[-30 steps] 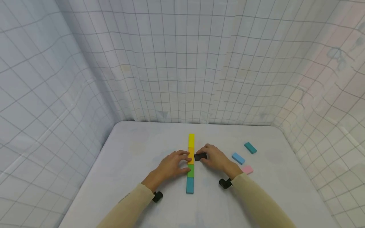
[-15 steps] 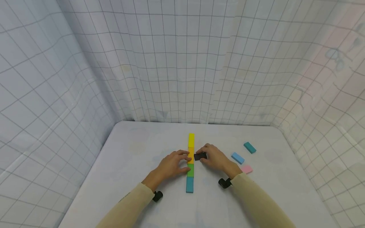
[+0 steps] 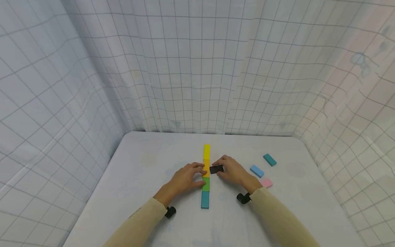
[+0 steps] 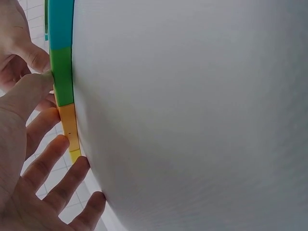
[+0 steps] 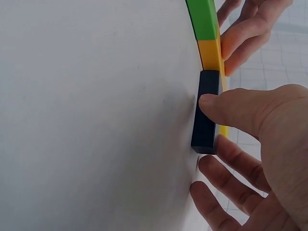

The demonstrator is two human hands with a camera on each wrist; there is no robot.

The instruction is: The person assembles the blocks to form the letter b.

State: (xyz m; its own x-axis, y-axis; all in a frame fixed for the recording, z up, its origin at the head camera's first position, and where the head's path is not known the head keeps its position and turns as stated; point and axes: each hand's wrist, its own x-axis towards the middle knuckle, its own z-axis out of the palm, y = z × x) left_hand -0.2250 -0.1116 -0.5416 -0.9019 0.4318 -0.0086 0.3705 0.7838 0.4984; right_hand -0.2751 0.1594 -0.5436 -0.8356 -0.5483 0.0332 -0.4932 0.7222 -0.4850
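Observation:
Between my hands, a row of flat blocks runs away from me in the head view: teal (image 3: 205, 200), green (image 3: 206, 187), orange (image 3: 207, 162) and yellow (image 3: 207, 151), end to end. My left hand (image 3: 182, 180) rests at the row's left side, thumb at the green block (image 4: 62, 79) and fingertips by the orange block (image 4: 69, 126), fingers spread and relaxed. On the right, my right hand (image 3: 235, 172) pinches a black block (image 3: 216, 169) between thumb and fingers. The black block (image 5: 206, 118) lies crosswise, its left end close beside the orange block.
Right of my right hand lie a light blue block (image 3: 257, 171), a teal loose block (image 3: 270, 160) and a pink block (image 3: 266, 183), partly behind the wrist. White checked curtains (image 3: 197, 68) surround the white table (image 3: 148, 157) at the back and sides.

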